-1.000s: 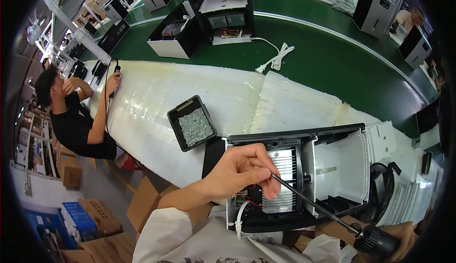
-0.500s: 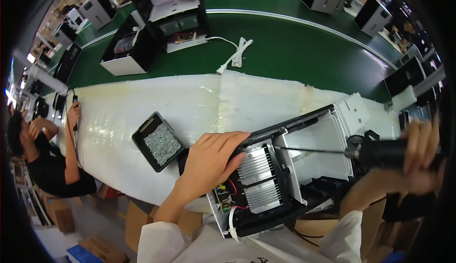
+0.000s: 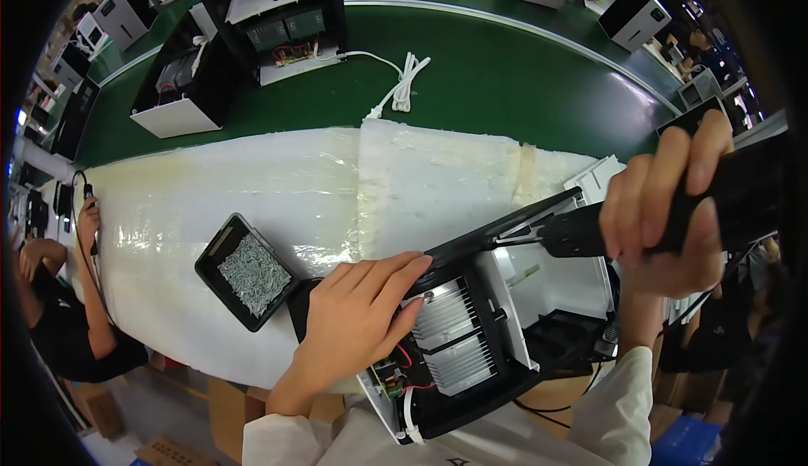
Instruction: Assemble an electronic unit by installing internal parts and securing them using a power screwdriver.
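An opened black-and-white appliance housing lies tilted in front of me, with a finned silver heat sink and a small circuit board inside. My left hand grips its upper left edge, fingers over the black rim and thumb on the inner side. In my right hand is a black electric screwdriver, held level above the housing's right part. Its shaft points left toward the upper rim; whether the tip touches is unclear. Small screws fill a black tray left of the housing.
White padding covers the near bench, with a green surface beyond. A white coiled power cord leads to an open appliance. Another open unit stands beside it. A co-worker sits at the left.
My right hand has brought the screwdriver left and nearer the upper rim. My left hand stays on the housing's edge. The view has shifted, so the tray appears farther left.
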Demonstrator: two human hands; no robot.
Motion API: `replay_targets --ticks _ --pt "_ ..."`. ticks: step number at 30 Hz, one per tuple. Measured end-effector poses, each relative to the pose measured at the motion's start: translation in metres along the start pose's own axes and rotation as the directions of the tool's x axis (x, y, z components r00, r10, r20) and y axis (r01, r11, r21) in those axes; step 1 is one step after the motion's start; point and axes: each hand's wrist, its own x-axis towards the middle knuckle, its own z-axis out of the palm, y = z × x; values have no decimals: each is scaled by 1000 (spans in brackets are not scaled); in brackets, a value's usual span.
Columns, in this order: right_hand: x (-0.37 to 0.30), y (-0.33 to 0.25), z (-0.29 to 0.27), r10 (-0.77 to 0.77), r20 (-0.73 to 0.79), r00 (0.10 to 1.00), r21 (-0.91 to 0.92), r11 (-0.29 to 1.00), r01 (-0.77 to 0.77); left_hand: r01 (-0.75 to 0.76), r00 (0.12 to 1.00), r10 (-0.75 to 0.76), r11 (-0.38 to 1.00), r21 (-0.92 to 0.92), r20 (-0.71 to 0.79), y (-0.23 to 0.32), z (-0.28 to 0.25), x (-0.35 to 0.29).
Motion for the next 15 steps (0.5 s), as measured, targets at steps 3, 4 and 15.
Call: replay_targets --ticks 3,4,15 --pt "-6 8 5 45 -51 998 -60 997 -48 4 1000 -4 1000 3 18 1 -2 3" --pt "-8 10 4 62 -67 996 -60 996 -66 3 1000 -3 1000 0 21 1 -2 4" --pt "-26 25 8 127 -170 977 -12 991 -131 -3 999 3 1000 -5 38 1 1 6"
